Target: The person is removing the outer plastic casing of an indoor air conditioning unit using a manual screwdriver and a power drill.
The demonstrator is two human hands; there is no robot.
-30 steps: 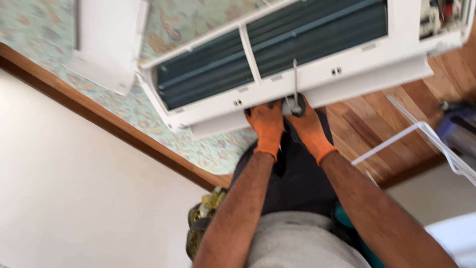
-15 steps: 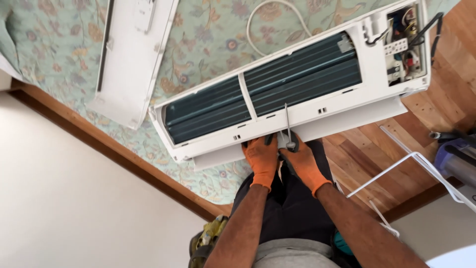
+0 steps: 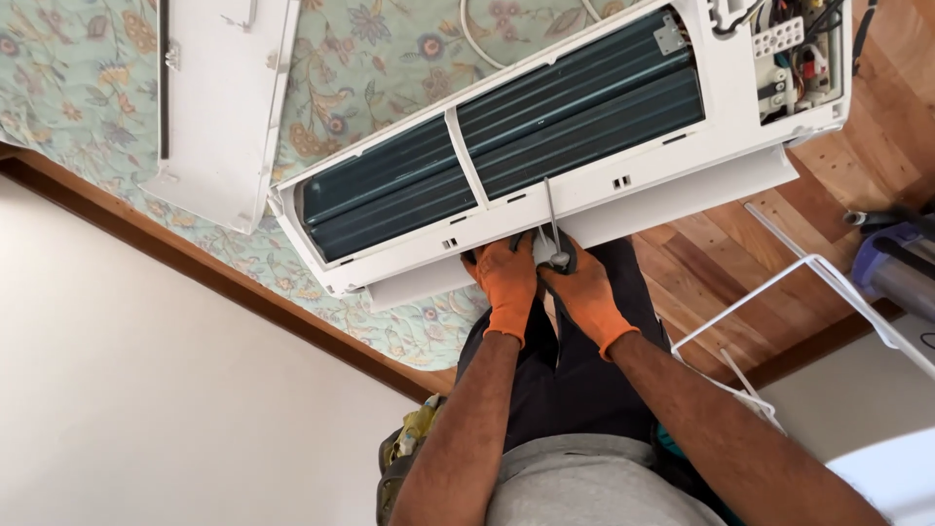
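Two hands in orange work gloves meet at the near edge of a white plastic wall air-conditioner unit whose front cover is off, so its dark blue-green finned coil shows. This opened unit lies at the middle of the view, flat on a pale green floral cloth spread over a reddish wooden plank floor. Both bare forearms rise from the bottom of the picture and converge, the person's dark trousers showing between them. The left hand curls its fingers over the unit's lower rim, palm down; whether it grips anything there cannot be told. The right hand is closed around the handle of a thin grey metal screwdriver, whose shaft runs away from the person across the white frame towards the coil. At the unit's far right end an open compartment shows wires and a terminal block. To the far left a detached white plastic cover panel rests on the cloth, apart from the unit. A white wire rack stands on the floor to the right, and a pale wall fills the near left.
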